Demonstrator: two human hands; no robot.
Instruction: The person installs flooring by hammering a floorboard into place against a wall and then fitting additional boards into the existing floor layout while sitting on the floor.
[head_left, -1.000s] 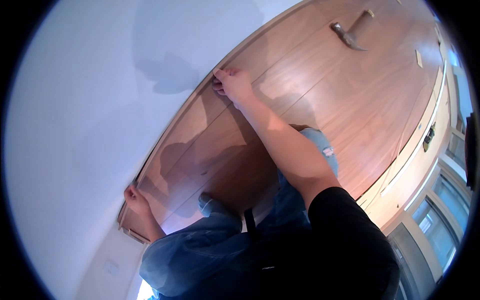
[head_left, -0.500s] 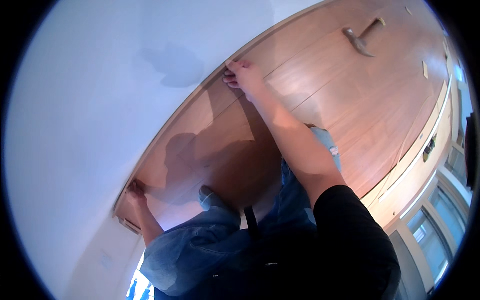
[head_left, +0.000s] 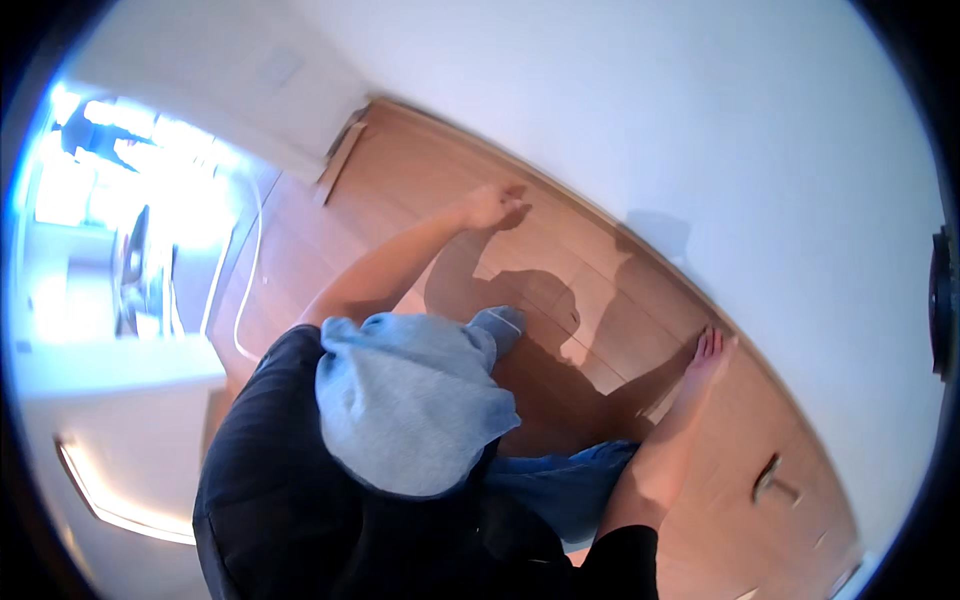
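A thin wood-coloured strip point(head_left: 590, 207) runs along the foot of the white wall, where the wall meets the plank floor point(head_left: 420, 160). My left hand point(head_left: 494, 208) hovers near the strip's left part, its fingers loosely bent and a little apart, holding nothing I can see. Farther right, my right hand point(head_left: 712, 352) reaches to the floor beside the strip with its fingers stretched out. Whether its fingertips touch the strip is hard to tell. A hammer point(head_left: 768, 478) lies on the planks to the right of my right arm.
A short wooden piece point(head_left: 341, 163) lies by the wall corner at the far left. On the left, a white cable point(head_left: 262, 215) trails over the floor near a white cabinet point(head_left: 120, 375) with a lit strip. My socked foot point(head_left: 498, 328) rests between my arms.
My view has turned toward the left, bringing in the corner, cable and cabinet. My left hand has come off the strip's end and its fingers have loosened; my right hand has opened along the strip.
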